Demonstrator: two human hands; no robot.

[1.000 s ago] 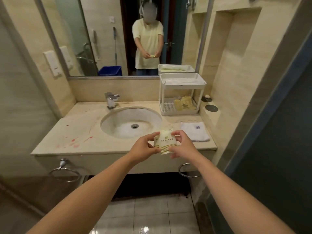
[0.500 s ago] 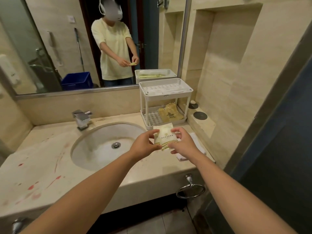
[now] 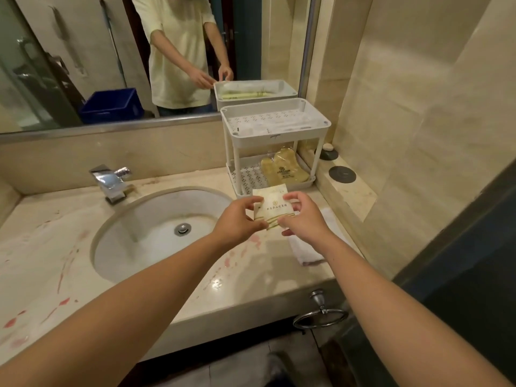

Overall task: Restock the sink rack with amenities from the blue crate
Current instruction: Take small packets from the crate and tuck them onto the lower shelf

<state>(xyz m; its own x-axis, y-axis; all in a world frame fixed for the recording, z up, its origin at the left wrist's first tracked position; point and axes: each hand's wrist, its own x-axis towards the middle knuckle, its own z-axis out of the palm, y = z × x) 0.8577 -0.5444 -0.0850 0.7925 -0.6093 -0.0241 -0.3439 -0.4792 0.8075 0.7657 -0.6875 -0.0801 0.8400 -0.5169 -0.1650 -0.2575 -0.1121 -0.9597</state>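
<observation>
**Head camera: packet in both hands, rack just ahead**

I am at the placing step. My left hand (image 3: 237, 219) pinches the left edge of a pale amenity packet (image 3: 275, 208) between thumb and fingers. My right hand (image 3: 304, 216) pinches its right edge, so both hands grip it. It sits at the centre of the frame, above the counter (image 3: 42, 261) and just in front of the white rack (image 3: 236, 162). It is not yet in either tier.

Next, as I judge it, I carry the packet forward and settle it flat in a tier. The lower tier holds yellowish packets (image 3: 284, 170) on its right side, with bare perforated floor to their left. Going in there means sliding the packet under the upper tray (image 3: 276, 135) between the posts. The upper tray is open from above and looks easier.

Counted:
- **In my hands:** one packet, though the striped edges at its bottom could belong to a second behind it; I cannot tell.
- **Rack:** one, with two tiers.
- **Lower tier:** two yellowish packets, overlapping.
- **Blue crate (image 3: 111, 106):** one, seen only in the mirror (image 3: 55, 51) at the upper left of the frame.
- **Folded towel (image 3: 307, 251):** one, on the counter below my right hand.
- **Tap (image 3: 111, 180) and basin (image 3: 156, 236):** one of each.
</observation>
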